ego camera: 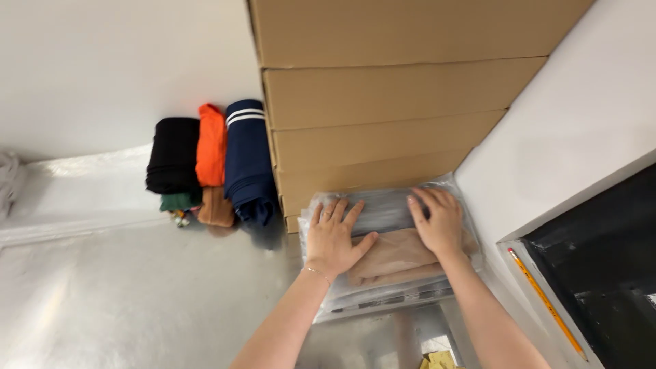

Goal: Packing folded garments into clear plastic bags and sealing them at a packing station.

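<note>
Both of my hands press flat on a clear plastic bag [391, 283] that holds a folded tan garment [396, 254]. My left hand [333, 237] lies on the bag's left part with its fingers spread. Over on the bag's right part rests my right hand [438, 221], palm down. The bag tops a small stack of similar bagged items on a shiny metal table [137, 301], right against a stack of cardboard boxes [383, 102].
Folded garments lean in a row at the wall left of the boxes: black [174, 156], orange [212, 145], navy with white stripes [247, 160], with green and brown ones below. A yellow pencil [545, 302] lies on a ledge at right beside a dark opening.
</note>
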